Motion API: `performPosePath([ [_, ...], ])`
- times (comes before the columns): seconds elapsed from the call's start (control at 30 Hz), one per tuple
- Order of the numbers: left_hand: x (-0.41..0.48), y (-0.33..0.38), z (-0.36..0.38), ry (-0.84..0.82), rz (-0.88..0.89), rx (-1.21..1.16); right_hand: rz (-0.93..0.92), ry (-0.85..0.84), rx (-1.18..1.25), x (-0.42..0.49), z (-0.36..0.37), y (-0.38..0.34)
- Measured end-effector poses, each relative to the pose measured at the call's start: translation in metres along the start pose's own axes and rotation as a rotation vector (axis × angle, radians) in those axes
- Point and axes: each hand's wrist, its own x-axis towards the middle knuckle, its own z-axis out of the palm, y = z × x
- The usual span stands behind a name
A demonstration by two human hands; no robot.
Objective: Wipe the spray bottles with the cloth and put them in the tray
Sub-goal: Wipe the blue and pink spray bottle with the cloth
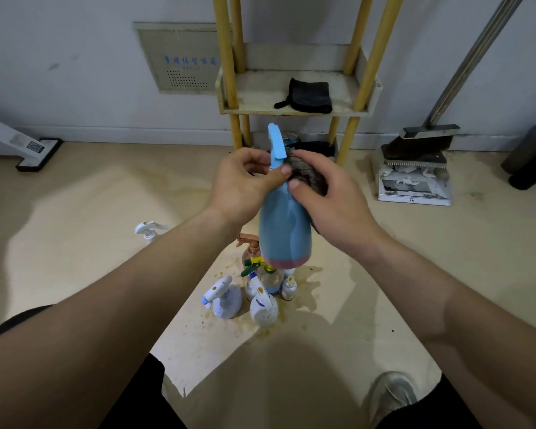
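Note:
A tall blue spray bottle (283, 230) with a pink base band and a blue trigger head is held upright in the air. My left hand (245, 184) grips its neck. My right hand (325, 196) presses a grey cloth (310, 178) against the bottle's shoulder, fingers curled round the cloth. Below, on the floor, stand several more spray bottles: a white round one (263, 308), a white one tipped left (225, 300), a yellow-and-green-topped clear one (268, 275) and a brown-topped one (250, 247). A cream shelf tray (248, 100) on yellow posts stands behind.
A black cloth (308, 96) lies on the shelf tray. A lone white trigger bottle (149, 231) stands at left. A dustpan with broom (415, 168) sits at right beside a dark cylinder (532, 153). The floor round the bottles is stained. My shoe (393, 394) shows at the bottom.

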Motion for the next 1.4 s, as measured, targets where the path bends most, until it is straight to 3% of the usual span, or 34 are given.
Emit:
performPosePath([
  [0.1,-0.002,0.001,0.001,0.043,-0.040,-0.055,-0.019,-0.091,-0.020,-0.003,0.004,0.003],
  [0.2,-0.006,0.006,0.001,-0.007,-0.059,-0.067,0.009,0.015,-0.018,0.003,0.001,0.008],
  [0.3,-0.009,0.007,0.000,-0.057,-0.094,-0.102,0.075,0.053,0.116,0.007,-0.005,0.010],
  [0.47,-0.011,0.007,-0.003,-0.062,-0.212,-0.304,0.148,-0.021,0.278,0.009,-0.010,0.013],
  [0.53,-0.008,0.007,-0.005,-0.041,-0.243,-0.285,0.167,-0.041,0.316,0.008,-0.007,0.017],
  [0.7,-0.004,0.007,-0.013,-0.067,-0.246,0.027,0.234,-0.069,0.372,0.008,-0.002,0.021],
  [0.83,-0.004,0.008,-0.017,-0.232,-0.224,-0.035,0.238,-0.094,0.389,0.009,-0.003,0.022],
  [1.2,0.004,0.006,-0.011,-0.044,-0.203,-0.096,0.189,0.013,0.451,0.009,0.004,0.022],
  [1.4,0.011,0.005,-0.014,0.069,-0.228,-0.131,0.086,-0.003,0.266,0.003,0.012,0.017],
])
